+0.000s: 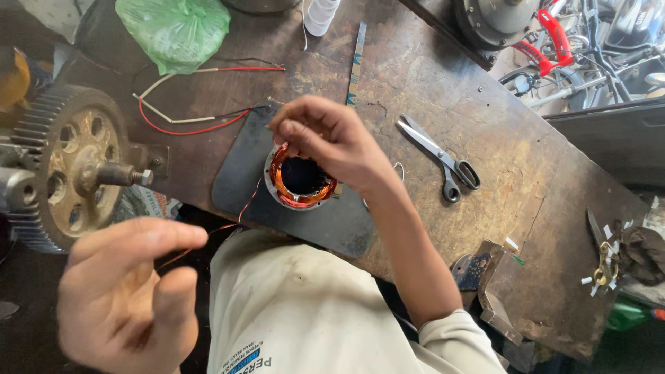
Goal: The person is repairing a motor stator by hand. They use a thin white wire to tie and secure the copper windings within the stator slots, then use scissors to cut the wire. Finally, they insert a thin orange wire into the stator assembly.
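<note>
A round motor stator (299,187) wound with copper wire lies on a black mat (332,225) on the worn wooden bench. My right hand (332,138) reaches over it from the right, fingertips pinched on the winding at the stator's upper rim. My left hand (128,291) is raised near the camera at lower left, thumb and fingers closed together. A thin copper wire (246,201) runs from the stator's left side down towards that hand. Its end is hidden among the fingers.
Scissors (443,156) lie right of the mat. A large rusty gear wheel (73,166) on a shaft stands at left. Red and white leads (187,121), a green bag (173,31) and a white spool (320,14) lie behind. A metal bracket (495,284) sits at the bench's near edge.
</note>
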